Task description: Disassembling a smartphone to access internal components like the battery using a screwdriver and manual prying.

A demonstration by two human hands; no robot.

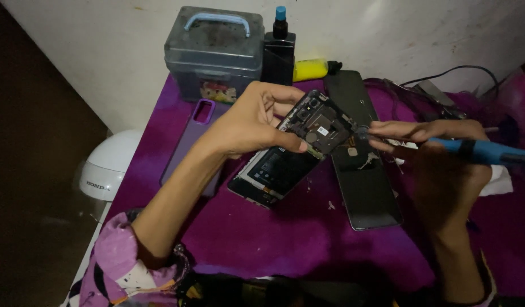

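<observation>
Head view: left hand (248, 122) grips the opened phone (293, 150) tilted above the purple tabletop (274, 239), near its middle. Right hand (438, 150), fingers pinched round a blue tool (487, 150), works its tip at the phone's top edge, probably prying; steady aim needed. Glossy black back panel (364, 170) lies beside.

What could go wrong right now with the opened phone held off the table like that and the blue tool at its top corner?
1. The left hand grips the opened phone tilted above the purple cloth; a slip could drop it onto the black back panel below.
2. The right hand holds the blue-handled tool against the exposed board; a skid might gouge parts there.
3. The scene is dim, so small parts could be lost.
</observation>
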